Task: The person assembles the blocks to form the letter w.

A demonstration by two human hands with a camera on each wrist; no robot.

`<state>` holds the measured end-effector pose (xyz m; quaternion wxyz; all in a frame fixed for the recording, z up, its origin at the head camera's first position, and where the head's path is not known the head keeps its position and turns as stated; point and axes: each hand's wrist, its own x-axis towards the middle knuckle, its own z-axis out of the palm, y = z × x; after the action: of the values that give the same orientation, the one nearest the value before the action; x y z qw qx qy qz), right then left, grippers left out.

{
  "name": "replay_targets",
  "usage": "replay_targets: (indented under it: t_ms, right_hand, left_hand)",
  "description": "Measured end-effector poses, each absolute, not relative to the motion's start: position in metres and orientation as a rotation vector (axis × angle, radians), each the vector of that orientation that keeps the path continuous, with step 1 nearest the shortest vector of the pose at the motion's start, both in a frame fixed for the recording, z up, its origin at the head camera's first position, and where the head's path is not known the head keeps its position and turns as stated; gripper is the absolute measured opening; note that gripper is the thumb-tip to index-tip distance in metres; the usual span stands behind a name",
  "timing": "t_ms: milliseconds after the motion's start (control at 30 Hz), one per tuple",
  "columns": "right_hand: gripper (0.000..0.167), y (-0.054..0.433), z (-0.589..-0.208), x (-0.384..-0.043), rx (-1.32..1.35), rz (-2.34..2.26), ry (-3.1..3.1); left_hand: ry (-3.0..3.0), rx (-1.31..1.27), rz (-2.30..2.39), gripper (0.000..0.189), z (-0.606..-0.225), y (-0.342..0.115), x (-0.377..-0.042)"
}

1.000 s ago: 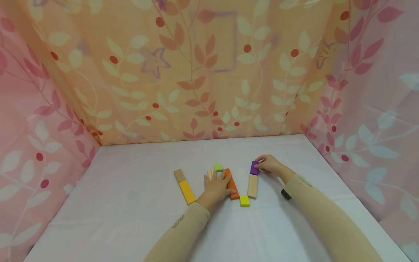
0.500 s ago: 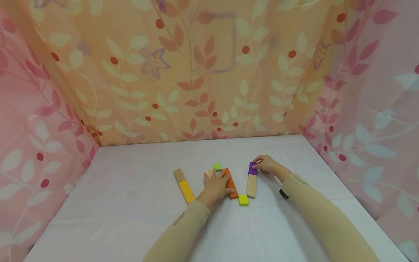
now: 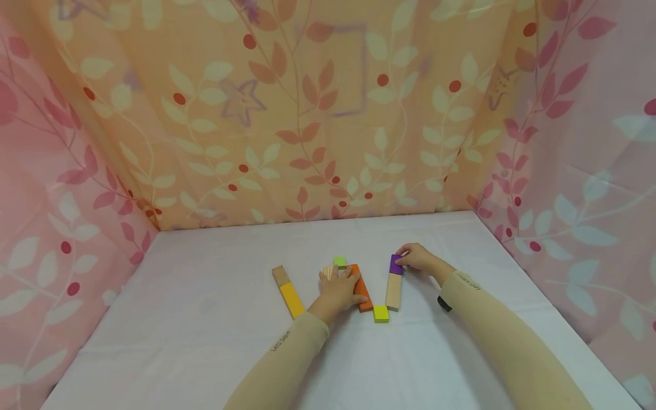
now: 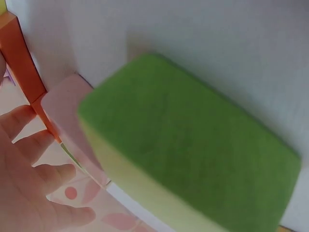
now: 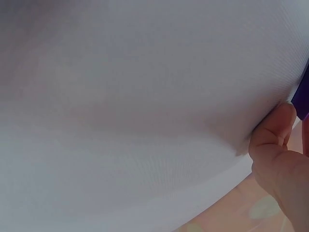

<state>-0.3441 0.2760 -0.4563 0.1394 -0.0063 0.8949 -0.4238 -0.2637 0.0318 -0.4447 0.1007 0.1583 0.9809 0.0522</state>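
Observation:
My left hand [image 3: 335, 293] lies with fingers spread, its fingers touching the long orange block [image 3: 363, 296] on the table. Partly covered by that hand is a striped pale wooden block [image 3: 327, 272]. In the left wrist view a green block [image 4: 193, 140] looms close to the camera, with a pinkish block [image 4: 67, 101] behind it; the hand hides these from the head view. My right hand [image 3: 417, 257] pinches a purple block [image 3: 394, 264] by its right side. The purple block sits end to end with a plain wooden block [image 3: 393, 292].
A bright yellow block [image 3: 381, 314] lies between the lower ends of the orange and plain blocks. A light green block [image 3: 340, 262] is at the far end of the orange one. To the left, a brown block [image 3: 280, 275] meets an amber block [image 3: 292, 300]. Patterned curtains [image 3: 307, 114] surround the table.
The purple block and plain block have shifted slightly left with my right hand, and the purple block now lines up with the plain one. The left hand stays in place.

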Motion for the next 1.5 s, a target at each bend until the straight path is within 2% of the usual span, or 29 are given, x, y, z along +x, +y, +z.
replay_targets:
  t_ms: [133,367,500,633,833,1100,1333,1500]
  right_hand:
    - [0.029,0.272,-0.456,-0.343,-0.023,-1.214,2.579]
    - [0.043,0.272,-0.448,-0.333,0.076,-1.217,2.589]
    - [0.048,0.277,-0.436,-0.321,0.041,-1.173,2.637]
    - [0.048,0.289,-0.418,-0.308,-0.115,-1.067,2.776]
    - [0.053,0.314,-0.395,-0.281,-0.298,-0.862,3.028]
    - [0.081,0.339,-0.384,-0.251,-0.227,-0.535,3.19]
    - [0.082,0.345,-0.397,-0.242,-0.269,-0.363,3.28]
    - [0.075,0.322,-0.409,-0.242,-0.386,-0.438,3.27]
  left_hand:
    - [2.892,0.454,0.162,0.068,-0.445,0.029,-0.262]
    - [2.966,0.517,0.033,0.067,-0.446,0.034,-0.26]
    - [3.001,0.562,0.145,0.073,-0.445,0.023,-0.257]
    - [3.013,0.564,0.337,0.074,-0.433,-0.012,-0.256]
    - [3.09,0.468,0.374,0.074,-0.412,-0.092,-0.25]
    - [3.226,0.318,0.479,0.081,-0.403,-0.184,-0.234]
    - [3.242,0.167,0.478,0.089,-0.411,-0.214,-0.234]
    - [3.215,0.132,0.491,0.088,-0.421,-0.216,-0.234]
